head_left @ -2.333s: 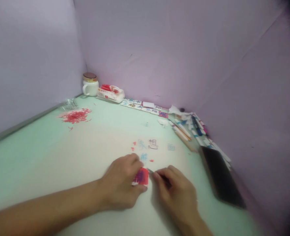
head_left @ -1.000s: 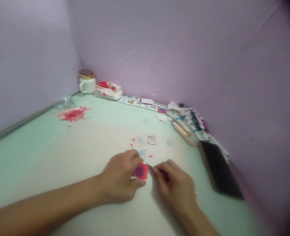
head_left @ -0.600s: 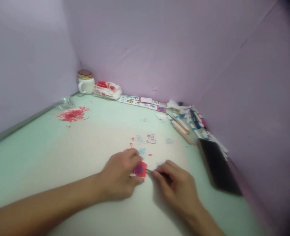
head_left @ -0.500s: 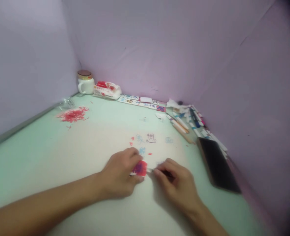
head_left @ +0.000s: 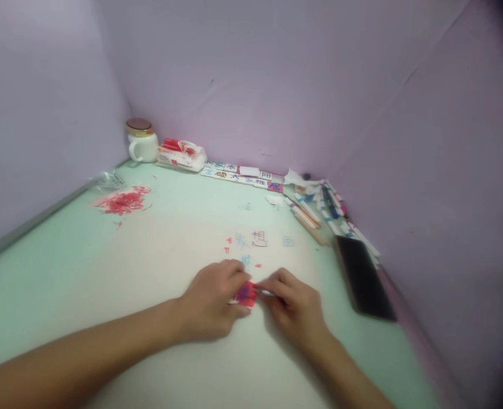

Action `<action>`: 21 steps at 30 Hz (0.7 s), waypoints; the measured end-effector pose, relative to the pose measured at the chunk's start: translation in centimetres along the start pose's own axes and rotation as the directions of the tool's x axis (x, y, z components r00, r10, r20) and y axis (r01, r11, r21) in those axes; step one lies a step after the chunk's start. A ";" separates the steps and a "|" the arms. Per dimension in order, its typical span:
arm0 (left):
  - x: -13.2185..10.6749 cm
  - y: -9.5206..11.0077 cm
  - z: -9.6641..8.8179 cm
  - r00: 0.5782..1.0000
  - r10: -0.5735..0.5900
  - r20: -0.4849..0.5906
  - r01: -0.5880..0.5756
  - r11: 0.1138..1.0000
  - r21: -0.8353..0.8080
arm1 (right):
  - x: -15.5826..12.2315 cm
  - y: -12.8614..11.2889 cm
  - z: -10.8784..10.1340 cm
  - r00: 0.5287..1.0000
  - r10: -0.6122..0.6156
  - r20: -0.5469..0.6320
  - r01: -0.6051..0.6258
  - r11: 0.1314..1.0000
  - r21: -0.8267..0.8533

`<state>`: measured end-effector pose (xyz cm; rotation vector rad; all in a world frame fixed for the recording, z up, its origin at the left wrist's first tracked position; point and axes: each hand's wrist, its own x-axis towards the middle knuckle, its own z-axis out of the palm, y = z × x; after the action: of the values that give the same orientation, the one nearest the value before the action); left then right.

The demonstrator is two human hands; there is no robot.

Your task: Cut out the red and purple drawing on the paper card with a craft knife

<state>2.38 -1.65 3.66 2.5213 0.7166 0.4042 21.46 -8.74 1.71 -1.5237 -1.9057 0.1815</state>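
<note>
My left hand (head_left: 211,298) rests on the pale green table (head_left: 63,267), fingers pressed on a small red paper piece (head_left: 245,293) with a dark mark on it. My right hand (head_left: 296,307) is closed around a thin metal-tipped tool (head_left: 263,292), whose tip lies against the right edge of the red piece. Just beyond my hands lie small paper cut-outs of written characters (head_left: 255,240) and a few red scraps (head_left: 228,244).
A black phone (head_left: 362,278) lies at the right. Pens and pencils (head_left: 319,207) are heaped along the right wall. A row of character cards (head_left: 238,173), a tissue pack (head_left: 179,154) and a lidded white mug (head_left: 140,142) line the back. Red paper shavings (head_left: 121,200) sit at left.
My right hand has slid left, bringing the tool's tip up to the red piece. My left hand has stayed on the piece. The view has drifted a little to the right.
</note>
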 end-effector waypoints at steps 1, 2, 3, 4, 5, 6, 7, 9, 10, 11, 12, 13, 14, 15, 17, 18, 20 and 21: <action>0.0 -0.1 0.0 1.000 0.007 0.007 -0.007 1.000 -0.002 | 0.1 0.0 0.0 1.000 0.011 0.013 -0.010 1.000 -0.013; 0.1 -0.1 0.0 1.000 0.012 0.013 -0.012 1.000 -0.004 | 0.1 0.1 0.0 0.999 0.023 0.026 -0.023 0.999 -0.024; 0.1 -0.1 0.0 1.000 0.015 0.018 -0.014 1.000 -0.008 | 0.2 0.2 0.0 0.999 0.030 0.039 -0.029 0.999 -0.032; 0.1 -0.2 0.0 1.000 0.014 0.023 -0.014 1.000 -0.012 | 0.2 0.3 0.0 0.998 0.031 0.049 -0.029 0.999 -0.036; 0.1 -0.2 0.0 1.000 0.010 0.026 -0.010 1.000 -0.014 | 0.2 0.3 0.0 0.998 0.029 0.058 -0.027 0.999 -0.035; 0.1 -0.2 0.0 0.999 0.005 0.031 -0.005 1.000 -0.016 | 0.3 0.4 0.0 0.998 0.024 0.065 -0.022 0.999 -0.033; 0.1 -0.2 0.0 0.999 0.000 0.036 0.000 1.000 -0.017 | 0.3 0.4 0.0 0.997 0.016 0.075 -0.013 0.999 -0.037; 0.1 -0.2 0.2 0.999 -0.009 0.045 0.009 1.000 -0.021 | 0.2 0.3 0.1 0.996 0.000 0.092 0.008 0.996 -0.086; 0.1 -0.2 0.3 0.999 -0.014 0.046 0.015 1.000 -0.025 | 0.2 0.2 0.2 0.995 -0.005 0.096 0.018 0.991 -0.136; 0.0 -0.2 0.4 0.999 -0.020 0.047 0.022 0.999 -0.031 | 0.1 0.0 0.3 0.995 -0.012 0.097 0.031 0.980 -0.197; 0.0 -0.2 0.6 0.999 -0.029 0.044 0.031 0.999 -0.038 | 0.1 -0.3 0.4 0.996 -0.016 0.093 0.040 0.964 -0.263; 0.0 -0.2 0.7 0.998 -0.036 0.042 0.038 0.998 -0.046 | 0.1 -0.5 0.4 0.996 -0.014 0.088 0.041 0.946 -0.322; 0.0 -0.2 0.7 0.998 -0.041 0.038 0.043 0.998 -0.055 | 0.1 -0.7 0.5 0.996 -0.005 0.088 0.037 0.929 -0.368; 0.0 -0.2 0.8 0.999 -0.043 0.033 0.045 0.997 -0.062 | 0.1 -0.9 0.6 0.995 0.012 0.096 0.027 0.917 -0.399; 0.0 -0.2 0.8 0.999 -0.042 0.023 0.044 0.996 -0.074 | 0.2 -1.1 0.6 0.989 0.068 0.127 -0.009 0.908 -0.419; 0.0 -0.3 0.8 0.999 -0.041 0.021 0.043 0.996 -0.080 | 0.3 -1.1 0.6 0.985 0.096 0.145 -0.028 0.910 -0.414; 0.0 -0.4 0.8 0.999 -0.048 0.020 0.049 0.994 -0.094 | 0.5 -1.1 0.6 0.978 0.142 0.152 -0.072 0.916 -0.395; 0.0 -0.5 0.8 0.999 -0.051 0.018 0.053 0.993 -0.103 | 0.5 -1.1 0.6 0.977 0.169 0.128 -0.108 0.915 -0.389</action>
<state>2.52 -1.58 2.75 2.4010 0.7343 0.3931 20.17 -8.45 2.05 -1.9579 -2.0427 -0.0090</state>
